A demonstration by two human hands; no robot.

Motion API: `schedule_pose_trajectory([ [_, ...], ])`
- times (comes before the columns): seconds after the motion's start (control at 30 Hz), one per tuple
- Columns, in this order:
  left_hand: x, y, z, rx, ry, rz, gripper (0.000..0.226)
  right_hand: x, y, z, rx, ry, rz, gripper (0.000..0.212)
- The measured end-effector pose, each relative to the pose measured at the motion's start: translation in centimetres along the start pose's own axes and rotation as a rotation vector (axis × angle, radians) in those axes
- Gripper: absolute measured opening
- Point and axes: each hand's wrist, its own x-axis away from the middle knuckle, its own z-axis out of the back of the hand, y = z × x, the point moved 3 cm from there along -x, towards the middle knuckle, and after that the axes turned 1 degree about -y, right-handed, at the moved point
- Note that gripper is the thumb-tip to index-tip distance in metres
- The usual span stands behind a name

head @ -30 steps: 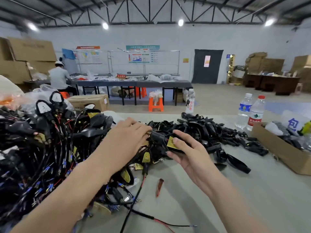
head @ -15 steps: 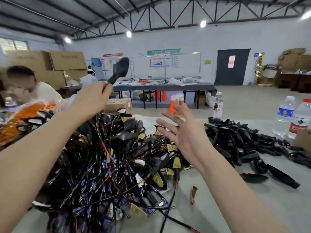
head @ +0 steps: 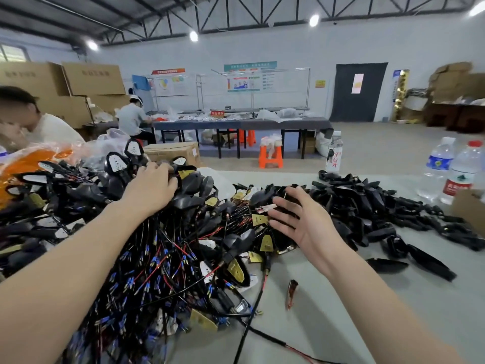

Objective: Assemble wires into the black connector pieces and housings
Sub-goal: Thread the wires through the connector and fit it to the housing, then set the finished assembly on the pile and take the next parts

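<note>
A big tangle of black wired pieces with red, black and blue-tipped wires and yellow tags covers the left of the grey table. My left hand lies on top of this heap, its fingers reaching out over black pieces at the far side. My right hand hovers with palm open and fingers spread, holding nothing, just right of the heap. Behind it a second heap of empty black housings stretches to the right. A few loose housings lie nearer the front.
A small reddish-brown part lies alone on the table near a loose wire. Two water bottles and a cardboard box stand at the right edge. A person sits at the far left by an orange bag.
My left hand, which held a black piece raised high, has come down onto the heap. My right hand stayed open and dropped lower toward the pieces.
</note>
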Motion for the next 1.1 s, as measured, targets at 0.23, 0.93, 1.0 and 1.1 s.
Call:
schedule_pose_trajectory([
  [0.23,3.7,9.1,-2.9,0.12,-0.219,-0.283,0.024,0.6,1.9,4.4,0.049,0.123,-0.061,0.022],
  [0.93,10.5,21.5,-14.6,-0.022,-0.401,-0.351,0.027,2.3,3.9,14.7,0.138,0.306,-0.127,0.016],
  [1.0,8.9,21.4,-14.4,0.051,-0.329,-0.328,0.03,2.3,4.0,14.8,0.149,0.298,-0.13,0.017],
  [1.1,5.8,20.4,-14.2,0.1,-0.289,-0.261,0.032,1.7,4.0,14.5,0.161,0.298,-0.129,0.019],
])
